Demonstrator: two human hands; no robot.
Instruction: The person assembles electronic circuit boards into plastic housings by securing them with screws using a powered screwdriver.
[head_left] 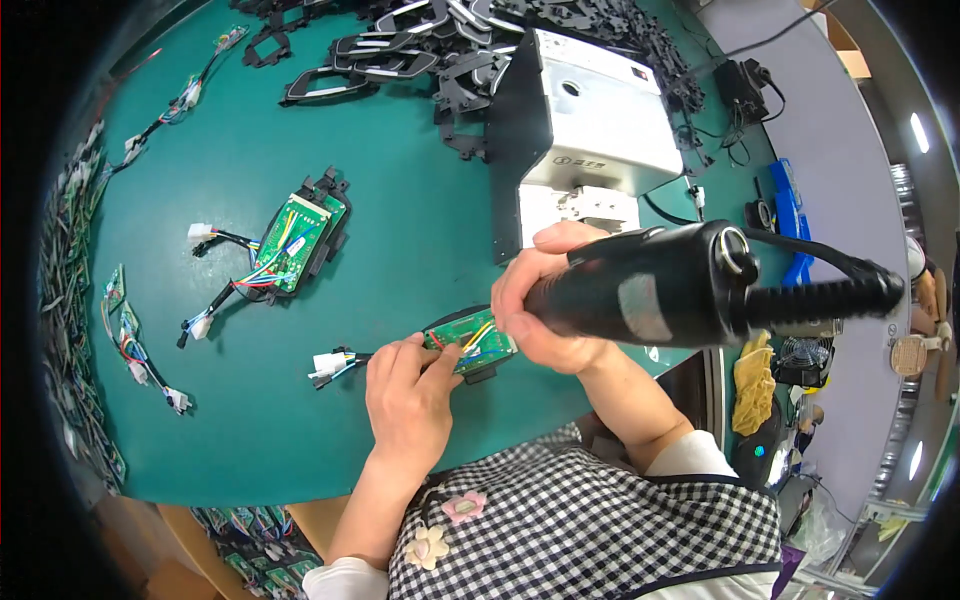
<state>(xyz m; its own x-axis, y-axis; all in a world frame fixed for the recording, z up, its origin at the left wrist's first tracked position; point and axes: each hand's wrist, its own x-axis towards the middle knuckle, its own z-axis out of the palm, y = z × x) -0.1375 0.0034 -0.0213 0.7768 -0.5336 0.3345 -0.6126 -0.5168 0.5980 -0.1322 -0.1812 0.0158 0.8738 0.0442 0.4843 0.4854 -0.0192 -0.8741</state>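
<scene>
My right hand (545, 305) is wrapped round a black electric screwdriver (640, 285), its corded end toward the right. The tool's tip is hidden behind my hand, above the right end of a green circuit board (470, 338). This board lies in a black plastic frame near the table's front edge. My left hand (408, 390) grips its left end, with thumb and fingers pressed on it. Its wires end in white connectors (333, 365) to the left. A second board in a black frame (298, 243) lies farther left with coloured wires attached.
Beyond my right hand stands a white and black screw feeder box (605, 110). Black plastic frames (390, 55) are heaped at the back. Wired boards line the left edge (75, 300), and a loose wired board (128, 325) lies nearby. A yellow cloth (753, 385) is at the right.
</scene>
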